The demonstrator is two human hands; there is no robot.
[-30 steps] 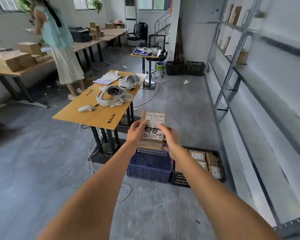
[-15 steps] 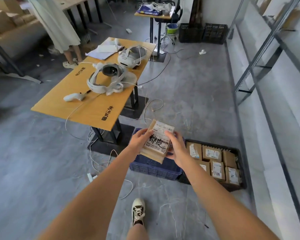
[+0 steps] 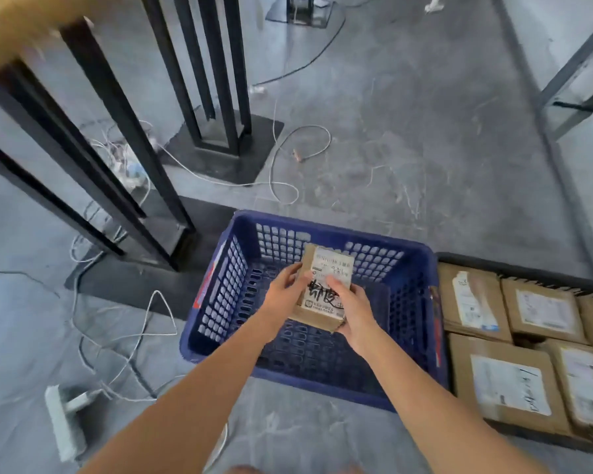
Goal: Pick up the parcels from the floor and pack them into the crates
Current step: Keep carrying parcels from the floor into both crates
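Fingers (image 3: pixel 336 280) of both hands are curled round a small cardboard parcel (image 3: pixel 324 289), the left hand (image 3: pixel 285 294) gripping its left edge and the right hand (image 3: pixel 351 307) its right edge and near corner, with the printed label and black handwriting facing up. The parcel is held above the open interior of the blue crate (image 3: pixel 220 285), clear of the mesh floor, which shows no other parcels. To the right, touching or just beside it, a black crate (image 3: pixel 528 268) is already packed with labelled parcels (image 3: pixel 507 381) lying flat. Judgement: the step in hand is placement into the blue crate. It should be done by lowering the parcel level, label up, into a far corner against the walls, so later parcels tile in rows as in the black crate. Release should come only once the base rests on the mesh; dropping risks a tilted, space-wasting lie. Loose cables (image 3: pixel 144 323) on the floor at left lie outside the crate and pose no obstruction.
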